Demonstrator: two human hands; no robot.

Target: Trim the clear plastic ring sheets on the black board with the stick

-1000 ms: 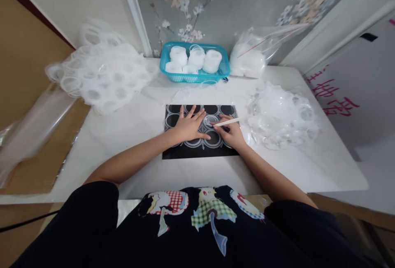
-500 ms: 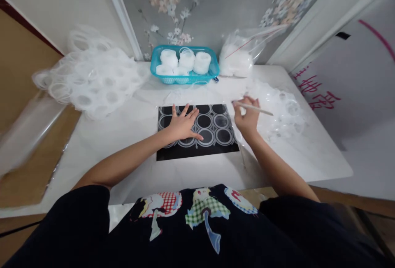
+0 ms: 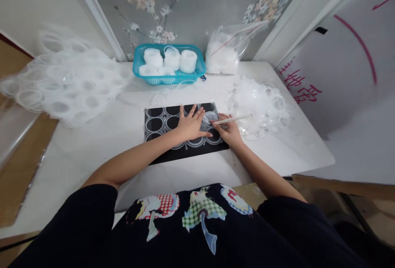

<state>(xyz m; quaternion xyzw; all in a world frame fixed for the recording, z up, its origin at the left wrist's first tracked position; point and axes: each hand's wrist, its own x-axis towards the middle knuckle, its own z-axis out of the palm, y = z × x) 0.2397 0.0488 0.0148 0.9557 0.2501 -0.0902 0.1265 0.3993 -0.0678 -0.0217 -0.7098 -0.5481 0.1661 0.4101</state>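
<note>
A black sheet with rows of pale ring shapes lies on the white table. Flat on it rests my left hand, its fingers spread over the middle of the rings. My right hand grips a thin white stick, a pen-like tool whose exact kind I cannot make out. The stick's lower end is at a clear ring near the sheet's right edge. Whether the tip touches this ring is too small to tell.
A blue basket holding several white ring stacks stands at the back, beside a clear zip bag of white material. Loose translucent rings are heaped at the left and in a pile on the right. A whiteboard stands at the right.
My right hand, with the stick, has come down and left onto the sheet's right side. My left hand has shifted right across the sheet. The camera view has turned slightly right.
</note>
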